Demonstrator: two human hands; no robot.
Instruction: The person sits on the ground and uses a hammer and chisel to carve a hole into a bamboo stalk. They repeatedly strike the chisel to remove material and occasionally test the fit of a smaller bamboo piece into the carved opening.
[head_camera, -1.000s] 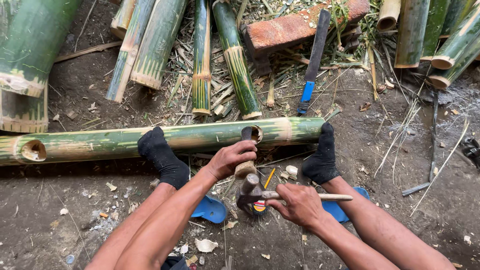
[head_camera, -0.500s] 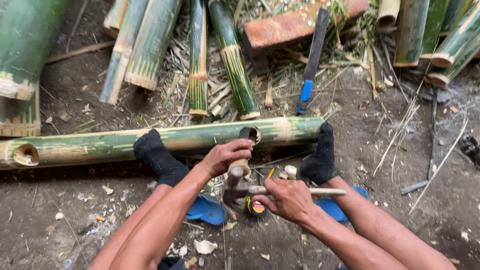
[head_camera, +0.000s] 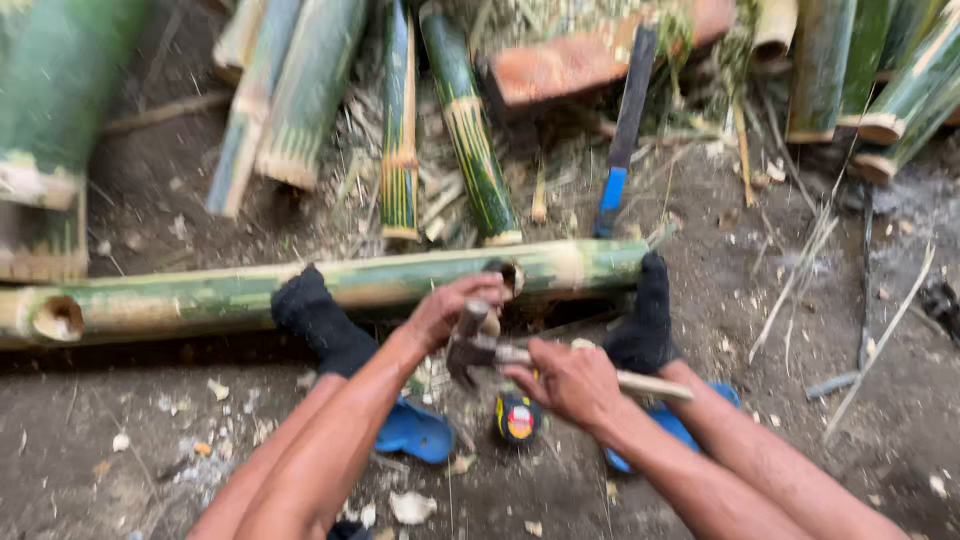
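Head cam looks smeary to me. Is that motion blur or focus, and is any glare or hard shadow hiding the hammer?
Head view: motion blur smears the whole frame, worst at the left bamboo; lighting is flat daylight, with no glare; the hammer in the right hand stays readable; soft shadow lies under the long bamboo pole; the left hand is slightly smeared.

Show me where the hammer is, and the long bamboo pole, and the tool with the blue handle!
hammer (head_camera: 466, 352): head view, on its metal head.
long bamboo pole (head_camera: 200, 298): head view, on its green side, left of the sock.
tool with the blue handle (head_camera: 612, 190): head view, on the blue handle.
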